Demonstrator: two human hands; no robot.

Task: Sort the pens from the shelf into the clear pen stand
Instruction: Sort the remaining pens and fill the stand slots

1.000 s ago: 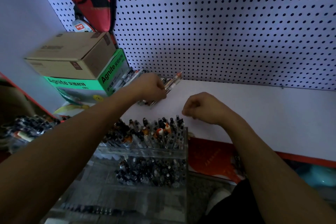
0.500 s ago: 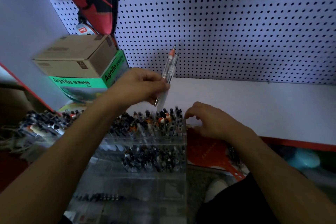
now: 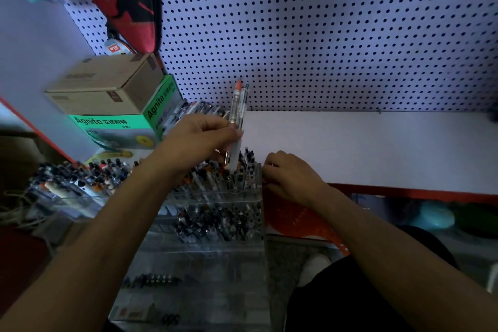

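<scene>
Now | left hand (image 3: 199,135) holds pens (image 3: 238,113) | green box (image 3: 118,127) reads "Agnite"

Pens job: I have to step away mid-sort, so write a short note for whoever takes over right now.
Left hand grips a small bunch of pens, upright, tips just above the top tier of the clear pen stand.
Right hand rests on the stand's right edge; whether it holds anything cannot be told.
Done: the upper tiers are packed with pens.
Left: seat this bunch, then fetch the loose pens lying on the shelf by the green box.
</scene>
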